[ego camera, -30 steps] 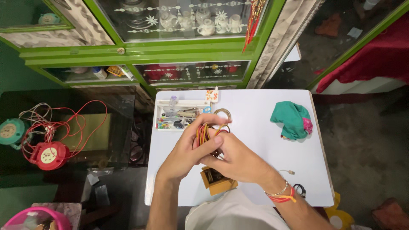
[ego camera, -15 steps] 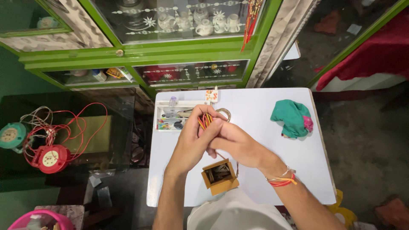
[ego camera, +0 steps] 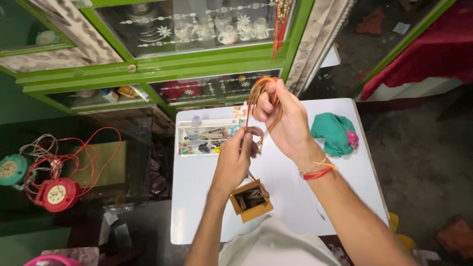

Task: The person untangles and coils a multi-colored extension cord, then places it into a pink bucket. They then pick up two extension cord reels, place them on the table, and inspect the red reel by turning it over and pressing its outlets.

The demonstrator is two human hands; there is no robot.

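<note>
A green glass-fronted cabinet point(ego camera: 162, 54) stands behind the white table point(ego camera: 295, 197); grey floor point(ego camera: 423, 162) lies beside it.

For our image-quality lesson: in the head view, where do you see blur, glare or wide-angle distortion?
Head view: the right hand and its threads are slightly motion-blurred; the cabinet glass shows soft reflections; its frame lines splay from wide-angle distortion; the white table is evenly lit.

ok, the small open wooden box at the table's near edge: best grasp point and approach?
Probably pinch the small wooden box across two opposite outer walls, coming straight down from above. It sits flat on the white table with its mouth open upward, walls exposed and sides clear. Avoid the interior, which holds dark pieces, and the cord trailing up to the left hand.
</note>
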